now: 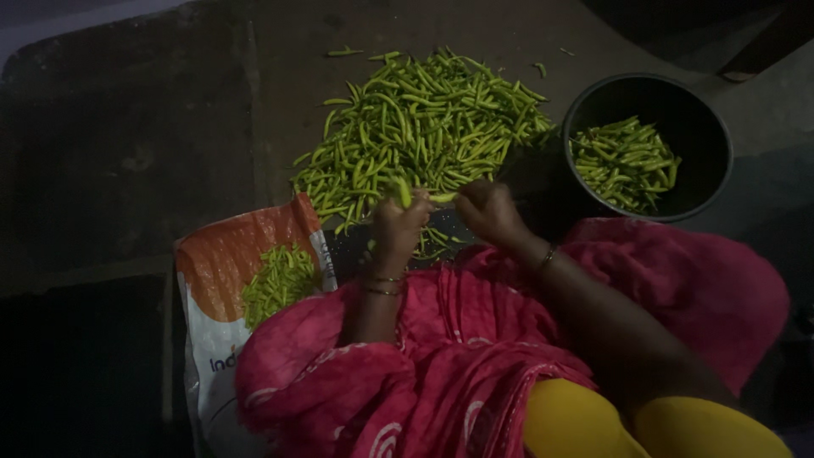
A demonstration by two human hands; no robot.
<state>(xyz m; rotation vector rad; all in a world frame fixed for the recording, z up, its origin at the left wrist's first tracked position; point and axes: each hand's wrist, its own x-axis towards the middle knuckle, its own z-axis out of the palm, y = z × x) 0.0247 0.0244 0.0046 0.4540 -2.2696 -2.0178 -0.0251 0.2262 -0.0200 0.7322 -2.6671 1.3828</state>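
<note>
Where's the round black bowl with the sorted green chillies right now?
In the head view, the round black bowl sits upper right on the floor, right of the big loose pile of green chillies, beyond the right hand.

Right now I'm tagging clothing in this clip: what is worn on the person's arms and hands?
Both hands are bare. The left hand has thin bangles at the wrist; the right hand has one bracelet. Yellow sleeves show near the upper arms, amid pink patterned cloth.

both arms reach forward from the lap, forearms roughly side by side and drawing closer toward the wrists. the left hand [398,227] is curled into a loose fist, knuckles up, fingers pinched shut, thin bangles at its wrist. the right hand [489,212] sits just beside it, fingers bent and closed in a pinch, pointing toward the left, a bangle on the wrist.
</note>
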